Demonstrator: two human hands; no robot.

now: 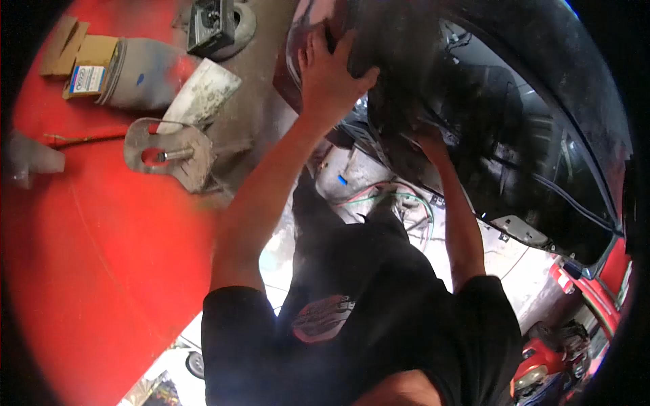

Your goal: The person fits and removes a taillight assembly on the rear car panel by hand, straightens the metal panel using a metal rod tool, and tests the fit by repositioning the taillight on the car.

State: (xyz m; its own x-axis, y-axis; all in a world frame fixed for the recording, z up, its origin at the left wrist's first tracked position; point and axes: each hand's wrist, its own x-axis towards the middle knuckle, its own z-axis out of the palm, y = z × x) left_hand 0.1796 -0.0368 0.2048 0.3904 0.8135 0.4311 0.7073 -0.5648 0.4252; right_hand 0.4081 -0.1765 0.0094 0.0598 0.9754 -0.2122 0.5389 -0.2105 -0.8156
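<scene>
My left hand (335, 71) lies with its fingers spread against a dark, glossy car body panel (386, 40). Lower and to the right, my right hand (428, 139) reaches into the shadowed underside of the dark bodywork. Its fingers look curled there, partly lost in the dark, and what they grip is not clear. Beside it runs the lower edge of a large dark car part (467, 122) with a wide, curved opening. Red and green wires (399, 186) hang below, between my hands and body.
At left is a bright red surface (101, 250). Along its far side are a cardboard box (95, 57), a grey drum-like container (142, 71), a dirty white piece (203, 91), a worn metal bracket-like part (183, 159) and a black square device (212, 27). A red vehicle (538, 358) is at lower right.
</scene>
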